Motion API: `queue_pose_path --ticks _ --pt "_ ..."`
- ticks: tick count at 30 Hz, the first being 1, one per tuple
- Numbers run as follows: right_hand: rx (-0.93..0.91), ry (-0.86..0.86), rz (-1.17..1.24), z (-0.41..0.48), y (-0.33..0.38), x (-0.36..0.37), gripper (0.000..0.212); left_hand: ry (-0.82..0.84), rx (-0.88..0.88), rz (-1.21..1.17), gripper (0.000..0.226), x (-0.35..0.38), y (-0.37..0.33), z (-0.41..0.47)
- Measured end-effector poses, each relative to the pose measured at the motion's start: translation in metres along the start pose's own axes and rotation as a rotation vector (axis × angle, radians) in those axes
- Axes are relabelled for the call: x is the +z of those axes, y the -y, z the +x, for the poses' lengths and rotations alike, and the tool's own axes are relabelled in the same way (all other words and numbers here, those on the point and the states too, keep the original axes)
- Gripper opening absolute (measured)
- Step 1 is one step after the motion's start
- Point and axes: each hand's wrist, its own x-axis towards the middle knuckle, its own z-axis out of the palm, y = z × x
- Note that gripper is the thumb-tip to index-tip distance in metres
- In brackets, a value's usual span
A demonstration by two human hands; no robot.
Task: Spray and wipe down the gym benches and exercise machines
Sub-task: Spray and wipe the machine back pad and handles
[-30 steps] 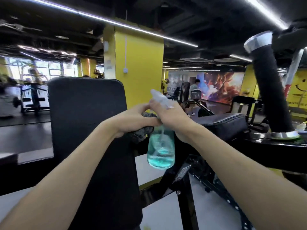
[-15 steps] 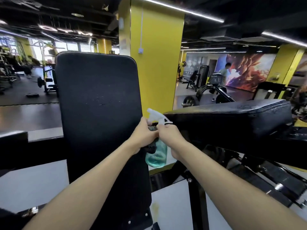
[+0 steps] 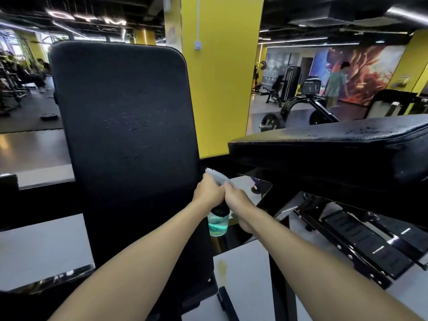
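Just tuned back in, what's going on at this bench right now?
A person holds a clear plastic spray bottle of blue-green liquid low between the upright black padded backrest and the flat black padded bench beside it. The right hand grips the bottle's neck; the left hand, pressed against it, grips what looks like a dark cloth. The white nozzle points toward the backrest. Nothing is being wiped.

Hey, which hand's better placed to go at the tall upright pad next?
Probably the left hand: it sits right beside the upright pad, while the right hand is beyond the spray bottle, nearer the flat bench pad.
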Motion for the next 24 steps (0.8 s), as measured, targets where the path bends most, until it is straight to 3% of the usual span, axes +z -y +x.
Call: queue_pose_path --ticks 3,7,14,19,24 --pt "0.054 -0.016 0.027 0.009 0.002 0.004 0.059 -0.009 -0.005 0.005 0.071 0.002 0.0 0.005" --pt "0.078 -0.005 0.126 0.015 0.004 0.005 0.061 0.023 0.019 0.003 0.051 -0.001 -0.005 -0.005" --pt "0.1 -0.032 0.223 0.012 0.006 0.004 0.058 0.051 0.019 -0.062 0.048 -0.006 -0.009 -0.019" --pt "0.139 -0.006 0.357 0.001 0.009 0.002 0.056 0.026 0.013 -0.164 0.092 -0.001 -0.009 -0.024" --pt "0.161 -0.013 0.45 0.005 0.01 -0.003 0.051 -0.015 -0.01 -0.126 0.062 0.002 -0.011 -0.034"
